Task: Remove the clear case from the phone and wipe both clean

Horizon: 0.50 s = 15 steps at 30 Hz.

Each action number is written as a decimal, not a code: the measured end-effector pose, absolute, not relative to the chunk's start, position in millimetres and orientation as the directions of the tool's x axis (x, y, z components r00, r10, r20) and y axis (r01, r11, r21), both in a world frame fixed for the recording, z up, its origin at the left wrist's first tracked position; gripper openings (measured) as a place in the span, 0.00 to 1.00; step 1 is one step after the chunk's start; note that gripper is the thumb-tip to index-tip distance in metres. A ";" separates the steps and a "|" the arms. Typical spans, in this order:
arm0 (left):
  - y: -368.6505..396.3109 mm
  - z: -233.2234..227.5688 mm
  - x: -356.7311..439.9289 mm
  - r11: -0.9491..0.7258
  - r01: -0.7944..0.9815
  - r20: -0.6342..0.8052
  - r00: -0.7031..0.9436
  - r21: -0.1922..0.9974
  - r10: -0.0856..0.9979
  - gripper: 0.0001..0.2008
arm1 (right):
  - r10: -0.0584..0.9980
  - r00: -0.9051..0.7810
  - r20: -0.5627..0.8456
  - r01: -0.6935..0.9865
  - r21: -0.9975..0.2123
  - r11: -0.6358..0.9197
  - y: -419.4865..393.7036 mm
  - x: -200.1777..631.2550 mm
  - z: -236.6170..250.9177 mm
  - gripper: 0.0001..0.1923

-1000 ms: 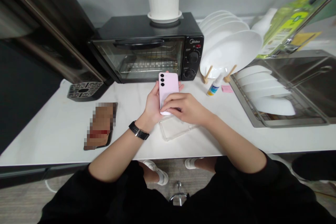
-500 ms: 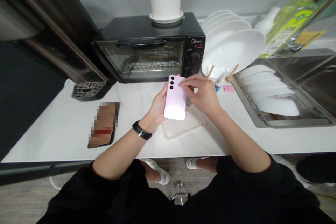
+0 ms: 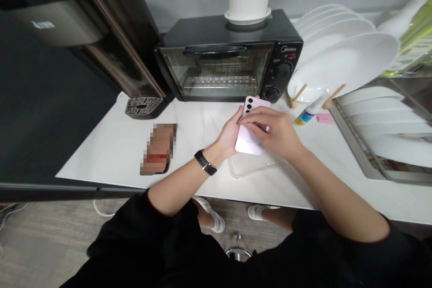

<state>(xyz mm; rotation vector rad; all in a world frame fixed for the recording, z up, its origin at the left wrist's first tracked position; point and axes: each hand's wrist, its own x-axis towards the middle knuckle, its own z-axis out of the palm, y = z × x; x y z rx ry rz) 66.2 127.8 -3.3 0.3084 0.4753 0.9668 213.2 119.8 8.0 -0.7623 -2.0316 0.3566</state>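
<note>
A pale pink smartphone [image 3: 247, 141] rests in my left hand [image 3: 229, 136], its back with the dark camera lenses facing up. My left fingers are wrapped round its edge from beneath. Over the phone's back is my right hand [image 3: 281, 131], thumb and fingertips pinched together near the left edge of the phone. Whatever may be between those fingertips is hidden. On the counter below the phone lies a clear phone case [image 3: 246, 169], partly covered by the phone and my right hand.
To the left lies another phone [image 3: 158, 148], its screen blurred. A black toaster oven [image 3: 222, 65] stands behind, beside a drink dispenser [image 3: 143, 105]. Racked white plates [image 3: 351, 60], a small bottle [image 3: 305, 116] and a pink item [image 3: 325, 119] are at the right, near the sink [image 3: 351, 139].
The view has shifted, so the counter things appear farther right. My right hand has slid across the phone's back toward its left edge, away from the upper part. My left hand still holds the phone.
</note>
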 end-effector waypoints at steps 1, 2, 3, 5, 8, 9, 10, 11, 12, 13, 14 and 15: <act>128.5 -1.8 65.2 0.527 -0.713 -0.219 0.484 0.462 0.847 0.25 | 0.613 -0.451 0.648 0.349 -0.504 0.790 118.7 212.2 7.2 0.11; 129.2 -0.7 64.1 0.516 -0.719 -0.188 0.490 0.465 0.851 0.26 | 0.589 -0.500 0.635 0.325 -0.493 0.807 117.5 211.5 6.8 0.11; 130.1 0.0 62.7 0.507 -0.725 -0.165 0.492 0.466 0.855 0.27 | 0.569 -0.543 0.618 0.302 -0.488 0.819 116.3 211.1 6.8 0.11; 132.3 0.6 59.9 0.479 -0.741 -0.161 0.462 0.471 0.872 0.29 | 0.537 -0.615 0.577 0.257 -0.497 0.829 113.9 211.6 8.2 0.11; 135.6 2.0 56.1 0.407 -0.777 -0.168 0.374 0.480 0.912 0.30 | 0.520 -0.681 0.515 0.217 -0.536 0.816 111.8 215.4 12.7 0.11; 136.4 2.8 55.1 0.389 -0.787 -0.165 0.354 0.480 0.920 0.30 | 0.527 -0.685 0.504 0.222 -0.545 0.809 111.9 217.5 14.3 0.12; 136.8 3.8 54.4 0.379 -0.793 -0.163 0.344 0.477 0.925 0.31 | 0.540 -0.679 0.498 0.235 -0.549 0.802 112.5 220.0 15.7 0.12; 136.9 4.9 53.9 0.383 -0.793 -0.164 0.347 0.473 0.923 0.31 | 0.557 -0.663 0.500 0.255 -0.549 0.796 113.6 222.5 16.9 0.12; 136.5 6.0 53.8 0.396 -0.788 -0.170 0.359 0.471 0.918 0.31 | 0.578 -0.640 0.507 0.279 -0.547 0.789 115.0 225.1 17.9 0.12; 135.8 7.0 54.0 0.410 -0.780 -0.177 0.372 0.473 0.911 0.31 | 0.598 -0.612 0.517 0.306 -0.542 0.782 116.6 227.6 18.5 0.12; 134.7 7.9 54.5 0.423 -0.770 -0.181 0.385 0.477 0.905 0.31 | 0.619 -0.578 0.532 0.335 -0.537 0.774 118.4 229.7 18.8 0.11; 133.4 8.5 55.3 0.430 -0.763 -0.181 0.393 0.483 0.901 0.30 | 0.639 -0.539 0.549 0.366 -0.531 0.764 120.1 231.6 18.8 0.11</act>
